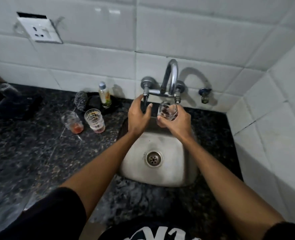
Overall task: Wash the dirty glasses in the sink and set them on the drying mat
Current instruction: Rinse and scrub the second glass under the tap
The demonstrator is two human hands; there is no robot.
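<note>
My right hand (176,122) grips a clear glass (167,110) with dark dregs, tilted under the tap spout above the steel sink (174,163). At the left tap handle (145,99) is my left hand (139,116), fingers spread around the handle; whether it touches is unclear. No water stream shows. Two dirty glasses stand on the dark granite counter left of the sink: one with reddish residue (72,122) and a ribbed one with pinkish dregs (94,121).
A chrome wall tap (170,78) arches over the sink. A soap bottle (104,95) and a steel scrubber (80,100) sit by the back wall. Dark objects lie on the far left of the counter (15,104). White tiled walls close the back and right.
</note>
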